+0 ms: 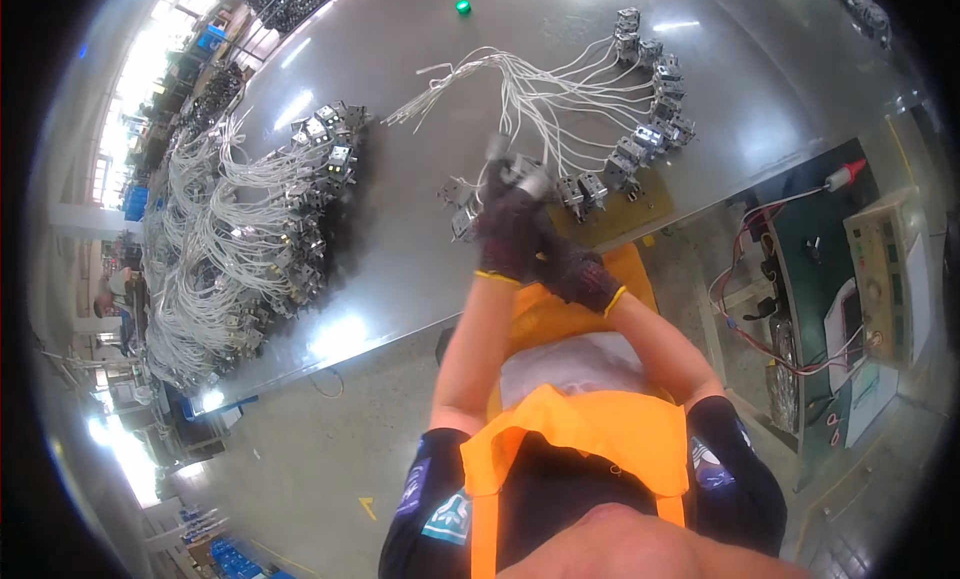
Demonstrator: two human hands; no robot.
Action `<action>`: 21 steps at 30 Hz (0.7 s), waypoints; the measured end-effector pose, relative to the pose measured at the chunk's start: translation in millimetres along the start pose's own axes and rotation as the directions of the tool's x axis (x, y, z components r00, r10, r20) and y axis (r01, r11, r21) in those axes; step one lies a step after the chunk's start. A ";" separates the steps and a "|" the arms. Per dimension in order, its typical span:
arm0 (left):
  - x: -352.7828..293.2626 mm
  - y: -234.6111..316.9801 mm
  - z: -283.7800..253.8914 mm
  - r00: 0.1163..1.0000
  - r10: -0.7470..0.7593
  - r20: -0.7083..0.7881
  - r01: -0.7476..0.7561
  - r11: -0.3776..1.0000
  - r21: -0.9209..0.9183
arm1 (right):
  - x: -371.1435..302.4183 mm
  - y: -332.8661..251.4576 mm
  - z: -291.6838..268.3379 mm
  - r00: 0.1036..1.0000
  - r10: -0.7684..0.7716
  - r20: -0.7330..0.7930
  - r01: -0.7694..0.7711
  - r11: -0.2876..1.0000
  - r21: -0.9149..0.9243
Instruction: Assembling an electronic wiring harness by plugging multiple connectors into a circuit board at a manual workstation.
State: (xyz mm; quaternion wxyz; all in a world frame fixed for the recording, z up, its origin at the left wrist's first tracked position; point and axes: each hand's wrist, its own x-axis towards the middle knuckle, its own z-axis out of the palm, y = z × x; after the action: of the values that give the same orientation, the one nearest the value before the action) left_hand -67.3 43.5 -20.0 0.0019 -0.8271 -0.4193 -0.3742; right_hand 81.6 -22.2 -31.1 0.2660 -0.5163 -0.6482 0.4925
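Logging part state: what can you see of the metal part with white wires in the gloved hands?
The small metal part looks like a grey, boxy block with shiny faces, blurred. White wires run from around it across the grey table. The left hand and right hand, in dark gloves, hold it above the table edge. Finer detail is unreadable.

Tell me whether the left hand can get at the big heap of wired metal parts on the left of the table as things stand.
Probably yes, once freed. The left hand is gloved and closed with the right hand on a small metal part. The heap lies to its left across bare table, nothing between, though it looks a long stretch.
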 end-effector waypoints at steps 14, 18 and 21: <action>-1.6 54.0 19.9 0.753 -0.445 0.486 0.622 0.238 -0.746 | -10.1 42.1 -143.1 0.992 -0.049 -0.118 0.080 0.961 0.267; -9.8 55.9 47.7 0.793 -0.523 0.312 0.564 0.437 -0.700 | -19.0 5.5 -152.5 0.990 0.137 -0.039 -0.125 0.967 0.220; -1.6 70.6 46.7 0.862 -0.452 0.229 0.503 0.815 -0.287 | -31.0 -0.5 -154.3 0.964 0.261 -0.054 -0.265 0.961 -0.084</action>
State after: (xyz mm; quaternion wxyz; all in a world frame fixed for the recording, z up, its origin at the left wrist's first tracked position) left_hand 10.1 11.5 -32.7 -0.2654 -0.7085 -0.5422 -0.3654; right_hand 223.2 5.1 32.1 0.1883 -0.6196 -0.5896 0.4827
